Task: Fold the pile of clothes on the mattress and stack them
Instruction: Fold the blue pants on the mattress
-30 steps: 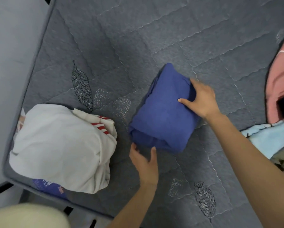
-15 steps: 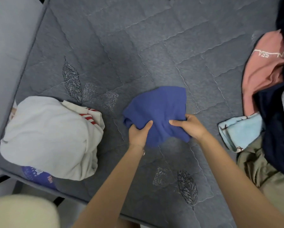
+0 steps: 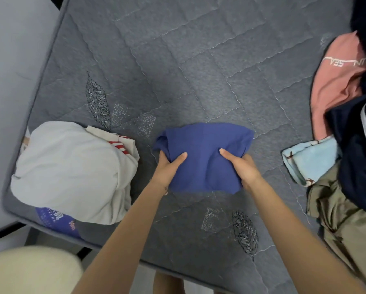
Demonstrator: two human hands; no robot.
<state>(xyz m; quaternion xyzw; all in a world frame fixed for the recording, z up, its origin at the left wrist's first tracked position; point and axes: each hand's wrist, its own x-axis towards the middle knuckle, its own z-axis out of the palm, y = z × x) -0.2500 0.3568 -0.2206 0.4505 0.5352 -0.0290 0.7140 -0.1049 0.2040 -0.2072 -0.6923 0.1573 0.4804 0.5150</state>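
**Grip on the blue garment [image 3: 205,149], both sides**

My left hand [image 3: 167,166] and right hand [image 3: 241,168] each clamp a near corner of the folded piece, thumbs on top and fingers curled under. It is over the middle of the grey mattress [image 3: 177,71]; I cannot tell if it is lifted or resting. A white folded stack [image 3: 71,170] lies to my left and the unfolded pile [image 3: 356,145] to my right.
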